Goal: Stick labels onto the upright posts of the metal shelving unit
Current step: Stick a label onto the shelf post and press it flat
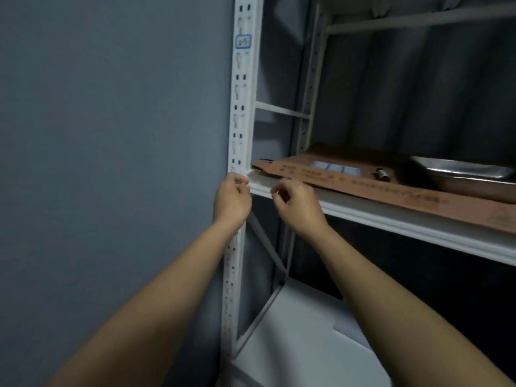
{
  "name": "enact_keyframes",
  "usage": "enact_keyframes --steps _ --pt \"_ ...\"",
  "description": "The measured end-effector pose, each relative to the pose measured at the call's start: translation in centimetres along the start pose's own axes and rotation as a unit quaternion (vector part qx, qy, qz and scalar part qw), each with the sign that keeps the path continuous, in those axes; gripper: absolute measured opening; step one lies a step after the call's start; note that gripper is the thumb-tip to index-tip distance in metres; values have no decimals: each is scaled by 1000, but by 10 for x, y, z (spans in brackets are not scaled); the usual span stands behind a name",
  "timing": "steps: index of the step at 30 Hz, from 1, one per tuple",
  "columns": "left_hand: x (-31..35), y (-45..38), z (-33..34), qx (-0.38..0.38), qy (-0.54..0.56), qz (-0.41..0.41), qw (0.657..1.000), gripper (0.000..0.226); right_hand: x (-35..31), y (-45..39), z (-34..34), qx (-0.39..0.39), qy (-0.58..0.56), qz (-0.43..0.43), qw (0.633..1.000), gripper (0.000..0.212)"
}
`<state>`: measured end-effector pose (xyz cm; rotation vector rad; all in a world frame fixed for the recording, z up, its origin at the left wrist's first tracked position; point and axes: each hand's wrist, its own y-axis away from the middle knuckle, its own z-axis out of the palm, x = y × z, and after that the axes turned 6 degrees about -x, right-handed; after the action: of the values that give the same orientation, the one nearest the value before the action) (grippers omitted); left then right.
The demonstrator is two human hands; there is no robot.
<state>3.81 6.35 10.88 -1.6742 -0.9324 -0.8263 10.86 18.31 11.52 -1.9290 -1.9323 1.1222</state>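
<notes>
A white slotted upright post of the metal shelving unit runs from top to bottom just left of centre. A blue-bordered label is stuck on it high up. My left hand rests against the post where the middle shelf joins it, fingers curled, thumb and fingertips pinched together. My right hand hovers just to the right, in front of the shelf's front edge, fingers curled with the thumb against the forefinger. Whether either hand holds a label is hidden by the fingers and blur.
On the middle shelf lie a flat brown cardboard box with a sheet of blue-bordered labels on it and a metal tray. A grey wall fills the left. A white surface lies below.
</notes>
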Motion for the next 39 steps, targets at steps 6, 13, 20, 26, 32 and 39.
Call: enact_keyframes --steps 6,13,20,26,32,39 --pt "-84 -4 -15 -25 -53 -59 996 24 22 11 95 -57 -76 90 991 9" --pt "-158 -5 4 -85 -61 -73 992 32 46 11 181 -33 -173 170 970 12" --pt "-184 -9 18 -87 4 -36 996 35 54 6 197 -13 -302 165 939 29" --pt "-188 -7 29 -30 -46 30 998 22 61 9 201 -8 -336 166 927 43" --pt "-191 -6 39 18 -93 57 994 17 64 11 207 -1 -338 154 929 43" --pt "-190 -6 46 38 -89 33 995 16 66 12 212 -16 -343 144 928 35"
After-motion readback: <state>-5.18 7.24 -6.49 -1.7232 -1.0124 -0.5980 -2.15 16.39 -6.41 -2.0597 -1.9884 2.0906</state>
